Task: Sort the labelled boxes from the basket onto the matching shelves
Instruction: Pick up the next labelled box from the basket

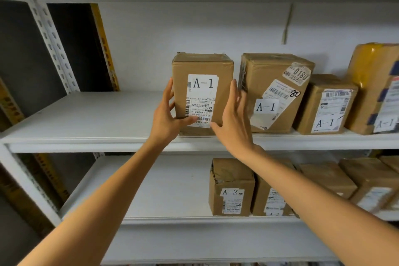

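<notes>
At front edge of shelf [86,138] | left hand [166,119] gripped box [203,65]; right hand [233,127] spread alongside | best slid back squarely.

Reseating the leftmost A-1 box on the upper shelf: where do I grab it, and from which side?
Probably from the front, across its two side faces: the leftmost A-1 box stands upright, label forward, its left side free, with a slim gap to the neighbouring box on the right. The left hand grips that way.
</notes>
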### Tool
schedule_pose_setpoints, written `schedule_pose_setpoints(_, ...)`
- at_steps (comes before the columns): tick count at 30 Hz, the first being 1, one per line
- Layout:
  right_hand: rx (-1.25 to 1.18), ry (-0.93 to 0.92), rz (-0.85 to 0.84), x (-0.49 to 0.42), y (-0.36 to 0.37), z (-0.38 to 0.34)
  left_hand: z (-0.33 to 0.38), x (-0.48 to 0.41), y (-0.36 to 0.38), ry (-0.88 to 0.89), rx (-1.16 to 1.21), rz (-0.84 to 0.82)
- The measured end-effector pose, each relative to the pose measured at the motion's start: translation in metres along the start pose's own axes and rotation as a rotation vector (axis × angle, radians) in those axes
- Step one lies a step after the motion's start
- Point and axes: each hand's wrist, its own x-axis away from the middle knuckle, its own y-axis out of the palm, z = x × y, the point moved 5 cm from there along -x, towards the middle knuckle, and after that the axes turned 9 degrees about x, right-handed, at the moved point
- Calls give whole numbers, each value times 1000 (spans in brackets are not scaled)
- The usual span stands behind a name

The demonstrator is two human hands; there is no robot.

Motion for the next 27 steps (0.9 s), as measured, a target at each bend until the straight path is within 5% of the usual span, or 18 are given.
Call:
schedule_pose_setpoints(5, 130, -227, 84, 18, 5, -18, -3, 30, -13, -41, -159, 96)
schedule_pose_setpoints(12, -26, -430, -182, 27, 43, -73, 1, 67, -66, -87, -555, 45)
schedule_pose_setpoints(18, -71, -748, -559, 50, 83, -137, 8, 141, -132, -349, -1056, 50)
schedule_pose_setpoints(27, -336, -1225, -778, 155, 70, -218, 75, 296, -134, -769, -1213, 409)
